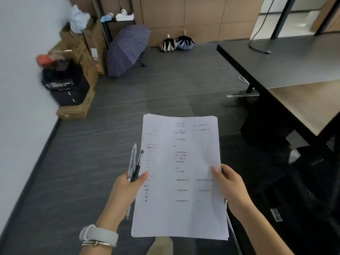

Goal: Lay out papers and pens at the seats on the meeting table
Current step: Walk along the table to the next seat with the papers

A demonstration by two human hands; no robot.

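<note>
both hands hold a stack of printed papers (181, 173) over the floor, left of the meeting table (287, 57). left hand (127, 188) pinches its edge w/ thumb, also grips two pens (135, 162). right hand (230, 186) grips the right edge.

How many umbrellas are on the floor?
3. The big open checked umbrella leans by the cardboard boxes on the left. Two smaller, half-folded ones sit side by side against the back wall: the black and cream umbrella and the black and blue umbrella. More may be hidden.
</note>
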